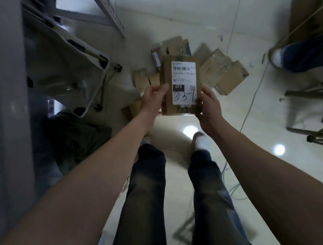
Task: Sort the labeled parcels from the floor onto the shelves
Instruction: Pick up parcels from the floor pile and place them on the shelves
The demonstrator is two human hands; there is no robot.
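Observation:
I hold a small brown cardboard parcel (166,78) in front of me with both hands, its face turned up to the camera. Its white label (184,82) carries a barcode, a black "010" patch and handwritten "33-1". My left hand (152,98) grips the parcel's left edge, thumb on the front. My right hand (208,105) holds the lower right corner. Below the parcel, several more cardboard parcels (227,74) lie scattered on the pale glossy floor (169,17). A grey metal shelf frame (110,13) stands at the upper left.
A cloth cart or bag on a frame (62,58) stands at the left, by a grey upright panel (4,94). Another person's leg and white shoe (304,55) show at the right, near a large box (309,13) and tripod legs (316,133). Cables cross the floor.

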